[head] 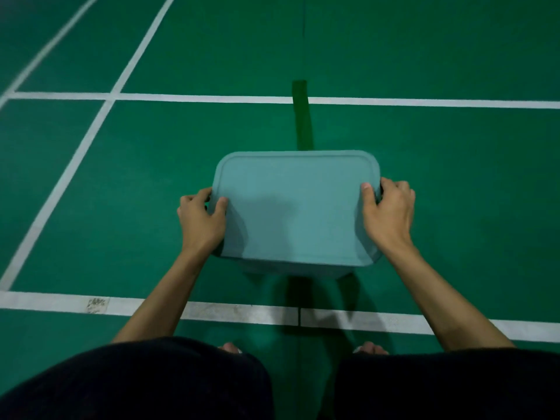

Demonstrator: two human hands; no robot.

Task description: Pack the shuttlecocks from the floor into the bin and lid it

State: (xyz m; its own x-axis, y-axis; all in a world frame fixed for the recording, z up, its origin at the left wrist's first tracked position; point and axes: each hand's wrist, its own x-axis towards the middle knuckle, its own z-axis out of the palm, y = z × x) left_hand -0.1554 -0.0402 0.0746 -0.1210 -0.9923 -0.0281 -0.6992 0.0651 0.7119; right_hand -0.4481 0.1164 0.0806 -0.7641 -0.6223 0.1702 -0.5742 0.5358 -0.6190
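On the left, white lines (60,183) cross the matte green floor (454,177), and we see no shuttlecocks lying on it. We judge them packed, though the closed top hides the inside. Our left hand (201,218) grips the left short edge of the lid (295,207), thumb flat on top and fingers curled over the rim, so that we can press that side down evenly. The lid is smooth, pale teal plastic, a rounded rectangle with a raised border. It covers the bin (291,269), whose matching wall shows just beneath the near edge, low over the floor ahead of us. A strip of dark tape (301,116) runs across the floor behind it. Our right hand (388,210) mirrors the grip on the right edge; whether the lid has seated fully we cannot tell.
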